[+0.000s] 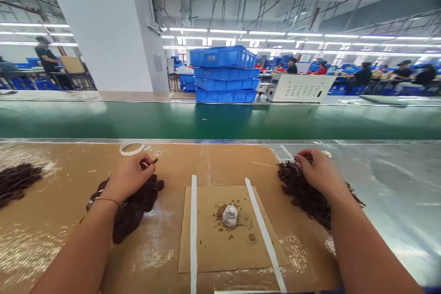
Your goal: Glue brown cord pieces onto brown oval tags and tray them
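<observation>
My left hand pinches a small dark brown piece between thumb and fingertips. Under that hand lies a heap of flat, rounded dark brown pieces, partly hidden by my wrist. My right hand is closed in a pinch over the upper part of a pile of small, thin dark brown bits. Whatever its fingertips hold is too small to make out. Between the two hands, a small clear dome-shaped piece stands on a cardboard sheet, with brown specks around it.
White tape strips run along both sides of the cardboard. A tape roll lies behind my left hand, and another dark pile at far left. Beyond the table runs a green conveyor belt, with stacked blue crates behind it.
</observation>
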`<state>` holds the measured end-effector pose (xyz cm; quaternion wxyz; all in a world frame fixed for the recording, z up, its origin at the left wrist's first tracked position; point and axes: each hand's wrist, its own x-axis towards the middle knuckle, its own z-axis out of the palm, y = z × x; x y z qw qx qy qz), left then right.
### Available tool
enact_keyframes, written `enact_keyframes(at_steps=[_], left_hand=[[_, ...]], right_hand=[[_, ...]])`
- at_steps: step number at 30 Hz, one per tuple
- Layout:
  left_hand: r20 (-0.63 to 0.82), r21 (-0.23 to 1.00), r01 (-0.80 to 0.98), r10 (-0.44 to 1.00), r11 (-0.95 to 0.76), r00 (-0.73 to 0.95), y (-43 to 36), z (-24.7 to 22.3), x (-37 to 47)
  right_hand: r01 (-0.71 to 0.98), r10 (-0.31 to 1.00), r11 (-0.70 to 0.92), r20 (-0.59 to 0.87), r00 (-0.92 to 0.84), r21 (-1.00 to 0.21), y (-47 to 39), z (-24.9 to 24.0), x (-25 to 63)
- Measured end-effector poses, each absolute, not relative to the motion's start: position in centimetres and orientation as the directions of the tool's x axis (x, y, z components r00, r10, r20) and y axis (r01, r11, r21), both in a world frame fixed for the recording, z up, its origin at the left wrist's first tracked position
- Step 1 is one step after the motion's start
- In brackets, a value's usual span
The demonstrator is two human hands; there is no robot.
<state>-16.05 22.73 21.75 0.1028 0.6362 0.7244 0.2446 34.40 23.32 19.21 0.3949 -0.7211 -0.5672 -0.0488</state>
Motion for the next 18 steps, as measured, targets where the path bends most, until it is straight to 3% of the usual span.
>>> enact_keyframes(at_steps=[3, 6, 10, 13, 18], left_hand=[[0.238, 0.725, 0.686, 0.958, -0.065, -0.16, 23.8, 23.9, -12.1], [0.197, 0.927, 0.339, 0.978, -0.162, -0.071, 24.2, 24.6, -8.6], [0.087, 0.995, -0.055, 0.996, -0.087, 0.001, 23.7, 22.7, -6.2], [-0.011, 0.98, -0.196, 0.999, 0.018, 0.037, 22.9, 21.2, -5.6], [-0.058, 0.945, -0.315, 0.994, 0.084, 0.09, 22.2, 20.2, -4.9]], right_hand=[[0.662, 0.815, 0.066, 0.424, 0.396, -0.746, 23.5, 22.2, 31.0], [0.333, 0.887, 0.279, 0.375, 0.27, -0.901, 24.1, 24.4, 27.4], [-0.093, 0.967, 0.253, 0.253, 0.013, -0.963, 24.5, 24.4, 24.2], [-0.145, 0.972, 0.21, 0.223, -0.076, -0.967, 24.1, 22.8, 23.4], [-0.051, 0.974, 0.163, 0.169, -0.153, -0.985, 23.4, 20.7, 22.6]])
